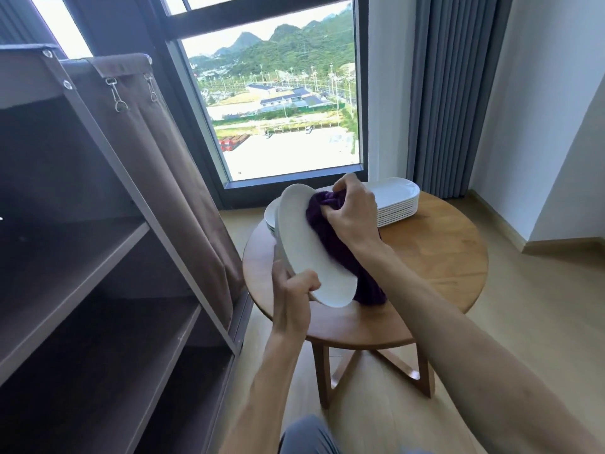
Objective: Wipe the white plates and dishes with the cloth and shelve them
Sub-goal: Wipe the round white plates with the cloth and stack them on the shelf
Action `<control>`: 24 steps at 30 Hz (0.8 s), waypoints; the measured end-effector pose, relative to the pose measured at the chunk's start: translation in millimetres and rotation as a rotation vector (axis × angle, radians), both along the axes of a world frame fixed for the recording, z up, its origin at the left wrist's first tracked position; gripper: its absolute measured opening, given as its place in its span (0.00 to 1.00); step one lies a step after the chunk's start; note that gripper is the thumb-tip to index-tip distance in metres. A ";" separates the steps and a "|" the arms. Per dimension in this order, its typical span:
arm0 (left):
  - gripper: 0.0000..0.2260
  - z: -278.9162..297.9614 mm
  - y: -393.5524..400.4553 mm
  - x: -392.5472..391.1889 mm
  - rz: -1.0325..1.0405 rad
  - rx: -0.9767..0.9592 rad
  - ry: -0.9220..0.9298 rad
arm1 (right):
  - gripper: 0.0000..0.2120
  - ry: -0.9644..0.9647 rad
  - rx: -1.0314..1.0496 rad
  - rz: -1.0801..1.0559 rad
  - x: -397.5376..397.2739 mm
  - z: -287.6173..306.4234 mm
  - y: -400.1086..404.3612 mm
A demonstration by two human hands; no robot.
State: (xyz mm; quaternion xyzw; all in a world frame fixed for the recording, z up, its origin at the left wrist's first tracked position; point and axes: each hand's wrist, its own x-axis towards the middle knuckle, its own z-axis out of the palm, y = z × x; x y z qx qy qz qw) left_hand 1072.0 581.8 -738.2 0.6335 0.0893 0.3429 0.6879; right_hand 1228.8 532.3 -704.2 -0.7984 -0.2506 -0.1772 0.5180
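I have my right hand (352, 213) bunched around the purple cloth (330, 237), fingers (340, 186) curled tight on its upper folds and pressing it against the face of the oval white dish (311, 253). My left hand (293, 291) pinches that dish by its near rim, thumb on the face and fingers clamped behind it, holding it tilted on edge above the left side of the round wooden table (435, 257). The loose end of the cloth hangs down behind the dish toward the table's near edge.

To wipe well, I would keep the left grip firm at the rim so the dish does not pivot, and sweep the cloth along the long axis from far end to near end, then turn the dish to do its back.

Behind the dish, at the table's left edge, sits a small pile of white plates (271, 215); at the far edge is a stack of oblong dishes (397, 204). The brown fabric shelf unit (98, 257) stands to my left, just beside the table, its shelves open.
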 end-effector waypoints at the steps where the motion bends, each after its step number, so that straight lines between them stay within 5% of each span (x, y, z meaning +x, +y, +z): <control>1: 0.24 1.1 1.1 1.3 -0.024 0.034 0.039 | 0.13 -0.001 0.061 0.006 -3.2 3.9 3.8; 4: 0.16 4.5 -0.9 5.3 -0.041 0.000 0.087 | 0.10 -0.019 0.193 0.091 -18.4 14.1 13.6; 10: 0.33 14.6 24.3 13.5 0.124 -0.113 -0.067 | 0.10 0.011 0.051 0.466 -53.9 11.0 -0.7; 13: 0.33 18.9 39.0 12.2 0.247 -0.121 -0.120 | 0.11 0.154 -0.101 0.587 -63.6 5.0 -4.8; 20: 0.36 3.3 38.7 -6.8 0.207 -0.288 -0.067 | 0.12 0.206 -0.458 0.294 -49.8 -11.8 9.3; 24: 0.35 -13.2 30.3 -11.9 0.200 -0.234 -0.042 | 0.09 0.203 -0.375 0.052 -40.8 -25.4 16.2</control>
